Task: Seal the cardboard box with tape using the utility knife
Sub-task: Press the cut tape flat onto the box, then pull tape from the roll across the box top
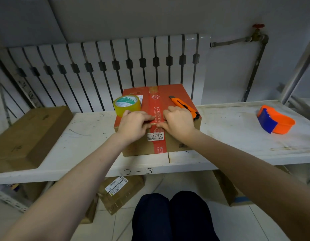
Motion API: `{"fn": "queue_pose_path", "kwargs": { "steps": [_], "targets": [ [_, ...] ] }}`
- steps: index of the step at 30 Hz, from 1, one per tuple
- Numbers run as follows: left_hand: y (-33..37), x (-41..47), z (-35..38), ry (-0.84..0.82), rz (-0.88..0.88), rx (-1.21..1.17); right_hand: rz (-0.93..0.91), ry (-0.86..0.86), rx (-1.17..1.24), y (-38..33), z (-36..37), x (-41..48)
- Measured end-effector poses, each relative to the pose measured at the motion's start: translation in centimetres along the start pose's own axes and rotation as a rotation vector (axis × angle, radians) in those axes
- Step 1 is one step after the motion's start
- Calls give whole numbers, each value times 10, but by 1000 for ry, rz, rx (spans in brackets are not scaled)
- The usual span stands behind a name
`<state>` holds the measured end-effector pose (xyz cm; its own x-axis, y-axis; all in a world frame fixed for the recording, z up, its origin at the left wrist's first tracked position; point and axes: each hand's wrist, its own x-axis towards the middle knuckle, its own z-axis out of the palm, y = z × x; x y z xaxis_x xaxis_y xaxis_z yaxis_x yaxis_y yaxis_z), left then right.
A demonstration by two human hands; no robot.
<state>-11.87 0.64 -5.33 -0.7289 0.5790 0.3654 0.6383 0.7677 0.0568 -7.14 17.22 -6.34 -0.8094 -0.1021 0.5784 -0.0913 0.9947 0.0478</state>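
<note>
Cardboard box (178,136): sits on the white shelf (237,136), centre, its near face toward the person. Rigid corrugated walls; judged stiff enough to take firm downward pressure along the edges.
Red tape strip (155,100): runs far to near across the lid and down the near face. Thin, flexible film; likely to wrinkle unless smoothed flat.
Left hand (133,124): fingers curled, pressing the strip at the near top edge; holds no tool.
Right hand (178,122): fingers curled, pressing the same edge, fingertips touching the strip beside the left hand.
Tape roll (127,105): rests on the lid, far left. Light, rigid ring; take it by the outer rim.
Utility knife (184,106): lies on the lid, right, just beyond the right hand. Slim, hard; grip the orange body, away from the far blade end.
Blade extension: cannot tell.
</note>
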Motion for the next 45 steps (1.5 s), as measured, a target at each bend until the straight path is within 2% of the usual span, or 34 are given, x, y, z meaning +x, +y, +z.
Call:
{"fn": "queue_pose_path", "kwargs": {
  "steps": [6, 9, 12, 18, 25, 30, 32, 34, 36, 38, 39, 45],
  "targets": [
    [3, -4, 3, 23, -33, -16, -49, -82, -54, 9, 0, -11],
    [7, -2, 4, 102, -62, -65, -25, -31, -43, 7, 2, -15],
    [6, -1, 5, 109, -65, -65, 33, 9, -53, -5, 5, -8],
    [0, 5, 3, 71, 26, 24, 77, 29, -87, -12, 13, -7],
    [-2, 0, 0, 43, 51, 61, 3, -40, -126, -14, 6, -8],
    [3, 7, -17, -80, 75, 116, -82, -123, -119, 0, -8, -8],
    [-2, 13, -25, 17, -25, 47, -128, -199, -69, 7, -18, -5],
    [-7, 20, -29, 122, -239, -13, -111, -268, 24, 12, -26, 0],
    [-8, 25, -31, 30, -414, -27, -83, -334, 89, 13, -32, 4],
    [-7, 26, -33, -61, -488, -62, -61, -394, 145, 13, -38, 4],
    [-7, 25, -34, -52, -499, -98, -39, -393, 197, 14, -40, 2],
    [3, 13, -40, 190, -474, -407, 251, -72, 680, 12, -49, -6]
  ]
}}
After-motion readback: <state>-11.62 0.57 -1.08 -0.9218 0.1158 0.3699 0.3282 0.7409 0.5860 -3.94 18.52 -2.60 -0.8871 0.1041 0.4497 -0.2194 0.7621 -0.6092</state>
